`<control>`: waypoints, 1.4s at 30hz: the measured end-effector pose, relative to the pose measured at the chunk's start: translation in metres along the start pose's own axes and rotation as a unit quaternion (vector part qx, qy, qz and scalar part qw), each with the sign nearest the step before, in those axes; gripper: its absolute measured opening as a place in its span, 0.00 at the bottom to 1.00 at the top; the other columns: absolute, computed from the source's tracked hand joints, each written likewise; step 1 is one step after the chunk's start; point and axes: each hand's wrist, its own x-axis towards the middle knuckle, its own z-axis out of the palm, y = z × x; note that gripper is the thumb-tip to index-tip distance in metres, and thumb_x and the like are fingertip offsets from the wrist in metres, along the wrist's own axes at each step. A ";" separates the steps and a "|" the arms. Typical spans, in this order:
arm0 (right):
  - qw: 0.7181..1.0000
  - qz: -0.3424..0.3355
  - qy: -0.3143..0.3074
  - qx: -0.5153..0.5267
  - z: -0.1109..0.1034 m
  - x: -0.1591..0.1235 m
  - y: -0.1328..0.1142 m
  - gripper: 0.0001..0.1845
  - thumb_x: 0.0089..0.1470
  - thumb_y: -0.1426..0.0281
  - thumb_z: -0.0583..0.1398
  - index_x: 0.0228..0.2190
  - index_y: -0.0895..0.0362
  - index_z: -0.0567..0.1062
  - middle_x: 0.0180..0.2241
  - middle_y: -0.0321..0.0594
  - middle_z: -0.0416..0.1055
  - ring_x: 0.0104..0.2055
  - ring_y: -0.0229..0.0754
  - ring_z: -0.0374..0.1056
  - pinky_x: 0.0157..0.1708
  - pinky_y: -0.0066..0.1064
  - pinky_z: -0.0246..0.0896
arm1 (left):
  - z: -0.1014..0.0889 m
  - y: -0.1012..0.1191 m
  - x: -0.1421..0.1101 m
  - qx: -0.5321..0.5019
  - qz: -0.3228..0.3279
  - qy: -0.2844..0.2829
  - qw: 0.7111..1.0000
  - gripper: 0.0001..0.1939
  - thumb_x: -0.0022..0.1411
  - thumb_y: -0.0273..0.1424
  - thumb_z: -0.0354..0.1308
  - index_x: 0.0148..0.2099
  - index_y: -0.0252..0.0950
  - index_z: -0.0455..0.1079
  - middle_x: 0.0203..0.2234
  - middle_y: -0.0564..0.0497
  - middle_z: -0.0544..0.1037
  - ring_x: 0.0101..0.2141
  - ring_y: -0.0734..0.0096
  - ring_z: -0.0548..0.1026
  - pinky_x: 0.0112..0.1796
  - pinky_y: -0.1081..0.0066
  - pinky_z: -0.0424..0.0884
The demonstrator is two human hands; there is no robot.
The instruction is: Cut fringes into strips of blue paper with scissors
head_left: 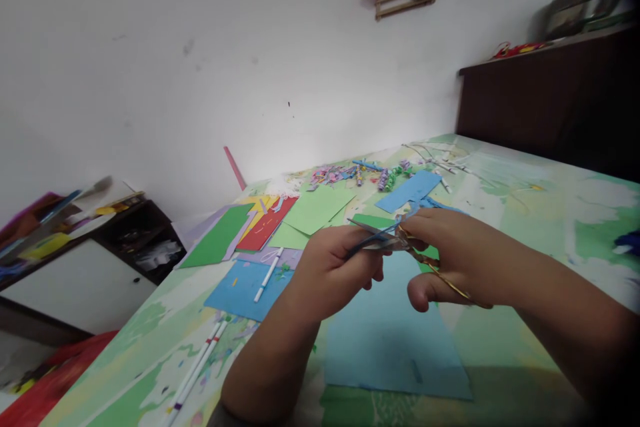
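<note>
My right hand [445, 253] grips a pair of scissors [415, 253] with gold-coloured handles, its thumb held low and apart from the fingers. The blades point left, towards my left hand [340, 263]. Pinched in my left hand is a thin strip of blue paper [370, 240], which passes along the blades; whether they are cutting it I cannot tell. Below both hands lies a light blue sheet [395, 340]. Behind my right hand, a darker blue piece of paper [413, 190] rests on the table.
Green card [220, 237], red card [265, 227] and light green sheets [320, 207] lie left on the patterned table [550, 267]. White pens [197, 367] lie front left. Paper scraps [333, 175] and curled strips [390, 178] sit near the wall. A dark cabinet [530, 93] stands right.
</note>
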 end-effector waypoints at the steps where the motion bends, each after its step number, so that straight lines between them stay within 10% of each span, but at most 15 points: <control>1: 1.000 -0.001 0.003 0.000 0.000 0.000 0.000 0.30 0.39 0.39 0.53 0.22 0.55 0.63 0.22 0.37 0.61 0.24 0.39 0.55 0.23 0.29 0.48 | 0.001 0.000 0.000 0.011 0.012 0.001 1.000 0.10 0.52 0.20 0.49 0.21 0.33 0.66 0.14 0.57 0.67 0.16 0.83 0.65 0.18 0.82 0.62; 25: 0.999 0.016 0.013 -0.038 0.001 0.003 0.007 0.33 0.31 0.36 0.54 0.18 0.55 0.62 0.19 0.36 0.62 0.23 0.39 0.57 0.24 0.29 0.47 | -0.005 -0.004 0.002 -0.076 -0.103 -0.069 0.989 0.09 0.54 0.29 0.50 0.25 0.33 0.67 0.11 0.58 0.66 0.12 0.83 0.63 0.15 0.81 0.59; 42: 0.999 0.035 -0.040 -0.009 -0.002 0.001 0.003 0.29 0.38 0.41 0.55 0.23 0.55 0.62 0.25 0.38 0.61 0.26 0.41 0.57 0.23 0.29 0.49 | 0.006 -0.010 0.003 0.027 0.044 0.016 0.999 0.13 0.52 0.18 0.48 0.19 0.32 0.64 0.14 0.58 0.66 0.15 0.86 0.65 0.17 0.84 0.61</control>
